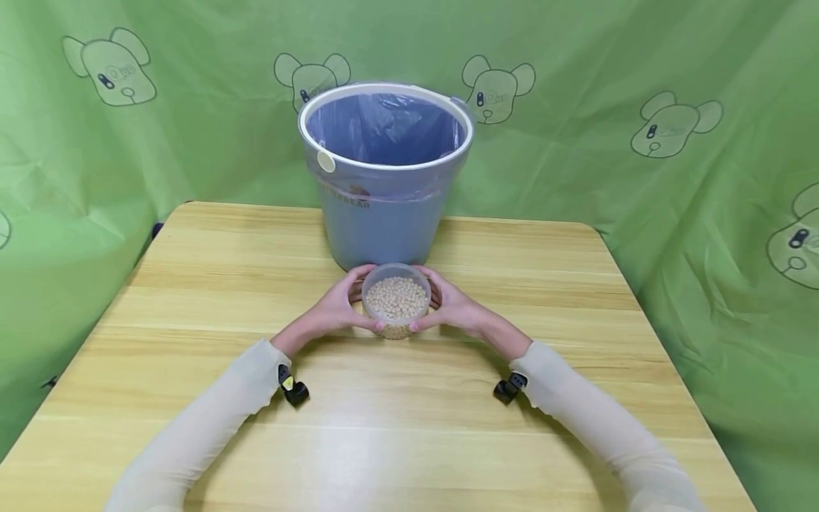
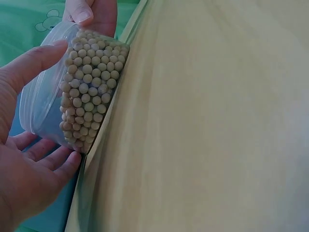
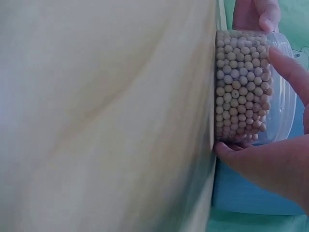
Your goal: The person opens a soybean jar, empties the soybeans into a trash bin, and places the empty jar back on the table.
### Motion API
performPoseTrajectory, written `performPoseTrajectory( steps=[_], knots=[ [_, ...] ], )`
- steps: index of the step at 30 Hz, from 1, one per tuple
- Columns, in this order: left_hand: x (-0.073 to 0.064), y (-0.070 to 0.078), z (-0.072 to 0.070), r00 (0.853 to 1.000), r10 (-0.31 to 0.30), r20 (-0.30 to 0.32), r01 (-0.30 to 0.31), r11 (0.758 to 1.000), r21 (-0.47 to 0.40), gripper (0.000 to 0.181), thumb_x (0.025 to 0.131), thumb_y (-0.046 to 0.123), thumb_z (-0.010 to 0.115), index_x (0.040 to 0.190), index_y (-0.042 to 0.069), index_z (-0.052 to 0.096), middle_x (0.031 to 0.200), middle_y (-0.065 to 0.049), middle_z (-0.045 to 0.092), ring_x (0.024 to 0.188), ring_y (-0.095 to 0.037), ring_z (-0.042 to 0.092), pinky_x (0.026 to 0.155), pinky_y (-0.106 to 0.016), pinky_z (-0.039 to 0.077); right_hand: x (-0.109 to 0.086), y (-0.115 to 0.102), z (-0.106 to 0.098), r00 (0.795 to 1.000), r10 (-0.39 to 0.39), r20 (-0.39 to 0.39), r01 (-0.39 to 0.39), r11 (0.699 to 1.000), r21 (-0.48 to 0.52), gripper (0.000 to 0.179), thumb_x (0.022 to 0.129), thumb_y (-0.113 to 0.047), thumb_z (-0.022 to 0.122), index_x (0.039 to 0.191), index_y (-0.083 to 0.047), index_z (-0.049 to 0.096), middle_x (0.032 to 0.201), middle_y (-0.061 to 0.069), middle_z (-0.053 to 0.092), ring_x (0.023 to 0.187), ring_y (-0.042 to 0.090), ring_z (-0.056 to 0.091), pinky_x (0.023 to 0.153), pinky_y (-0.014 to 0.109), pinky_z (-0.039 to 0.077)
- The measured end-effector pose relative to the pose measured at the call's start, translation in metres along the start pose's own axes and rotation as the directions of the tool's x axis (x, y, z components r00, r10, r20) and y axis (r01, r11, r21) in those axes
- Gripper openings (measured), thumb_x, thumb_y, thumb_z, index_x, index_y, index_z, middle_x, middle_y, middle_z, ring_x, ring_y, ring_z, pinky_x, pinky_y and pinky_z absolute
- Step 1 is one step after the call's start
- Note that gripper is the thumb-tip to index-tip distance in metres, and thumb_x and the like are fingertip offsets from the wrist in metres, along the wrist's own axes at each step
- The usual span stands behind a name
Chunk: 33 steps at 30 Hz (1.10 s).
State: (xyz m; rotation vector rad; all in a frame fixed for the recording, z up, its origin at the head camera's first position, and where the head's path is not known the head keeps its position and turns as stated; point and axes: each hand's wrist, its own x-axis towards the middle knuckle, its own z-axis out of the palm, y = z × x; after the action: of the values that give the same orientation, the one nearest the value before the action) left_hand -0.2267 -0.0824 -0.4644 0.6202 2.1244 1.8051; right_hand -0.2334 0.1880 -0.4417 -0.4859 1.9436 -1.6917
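A clear round plastic tub stands upright on the wooden table, without a lid, in front of a bucket. Small pale beige balls fill much of it; the wrist views show them stacked behind the clear wall, with bare plastic above them. My left hand grips the tub's left side, thumb on the near wall and fingers curving behind. From the other side my right hand grips it the same way. In the right wrist view its thumb presses near the rim.
Right behind the tub stands a blue-grey bucket with a white rim and a clear plastic liner inside. The light wooden table has rounded far corners. A green curtain with printed bear heads hangs behind and around it.
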Motion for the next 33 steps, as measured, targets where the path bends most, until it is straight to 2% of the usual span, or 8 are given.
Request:
performPoseTrajectory(
  steps=[7,14,18,24,29,33],
  knots=[
    [0.001,0.011,-0.002,0.999,0.013,-0.034,-0.011,0.999,0.053,0.109,0.065,0.003,0.095,0.155,0.009,0.033,0.155,-0.011,0.044,0.138,-0.035,0.051,0.118,-0.046,0.042,0.000,-0.012,-0.004,1.000,-0.018,0.004,0.018,1.000,-0.012,0.114,0.066,0.015,0.083,0.160,-0.013,0.025,0.163,0.016,0.034,0.150,0.037,0.034,0.125,0.050,0.027],
    [-0.002,0.041,-0.005,0.988,0.135,-0.070,-0.126,0.984,0.125,0.111,0.061,0.003,0.096,0.154,0.007,0.034,0.152,-0.014,0.046,0.135,-0.035,0.051,0.116,-0.051,0.042,-0.007,-0.038,-0.004,0.991,-0.135,-0.004,0.134,0.990,-0.033,0.111,0.066,0.011,0.087,0.158,-0.016,0.032,0.160,0.010,0.038,0.148,0.032,0.037,0.124,0.053,0.030],
    [-0.005,0.060,-0.005,0.975,0.208,-0.079,-0.195,0.970,0.148,0.110,0.063,0.002,0.095,0.154,0.006,0.034,0.151,-0.015,0.047,0.133,-0.034,0.052,0.113,-0.050,0.045,-0.013,-0.052,-0.003,0.981,-0.196,0.005,0.196,0.980,0.015,0.112,0.065,0.014,0.085,0.158,-0.015,0.030,0.161,0.012,0.034,0.146,0.030,0.038,0.121,0.047,0.036],
    [-0.011,0.088,-0.006,0.961,0.272,-0.056,-0.251,0.937,0.242,0.112,0.063,0.011,0.096,0.156,0.009,0.035,0.146,-0.013,0.048,0.127,-0.029,0.053,0.111,-0.050,0.046,-0.022,-0.071,0.002,0.964,-0.264,0.036,0.258,0.959,0.120,0.112,0.064,0.021,0.080,0.158,-0.008,0.028,0.159,0.019,0.030,0.139,0.028,0.043,0.109,0.037,0.051],
    [-0.013,0.106,-0.009,0.957,0.289,-0.014,-0.272,0.916,0.296,0.118,0.060,0.018,0.098,0.158,0.012,0.033,0.146,-0.012,0.048,0.129,-0.028,0.050,0.112,-0.050,0.045,-0.024,-0.081,0.004,0.952,-0.296,0.071,0.286,0.949,0.131,0.111,0.065,0.020,0.081,0.159,-0.008,0.028,0.158,0.019,0.033,0.137,0.027,0.046,0.108,0.036,0.052],
    [-0.015,0.114,-0.009,0.952,0.305,0.001,-0.288,0.898,0.331,0.122,0.057,0.024,0.099,0.159,0.013,0.032,0.148,-0.011,0.047,0.129,-0.027,0.051,0.111,-0.050,0.047,-0.025,-0.082,0.006,0.943,-0.318,0.101,0.302,0.942,0.144,0.110,0.069,0.015,0.083,0.160,-0.008,0.026,0.158,0.021,0.032,0.137,0.026,0.047,0.107,0.034,0.052]
  ],
)
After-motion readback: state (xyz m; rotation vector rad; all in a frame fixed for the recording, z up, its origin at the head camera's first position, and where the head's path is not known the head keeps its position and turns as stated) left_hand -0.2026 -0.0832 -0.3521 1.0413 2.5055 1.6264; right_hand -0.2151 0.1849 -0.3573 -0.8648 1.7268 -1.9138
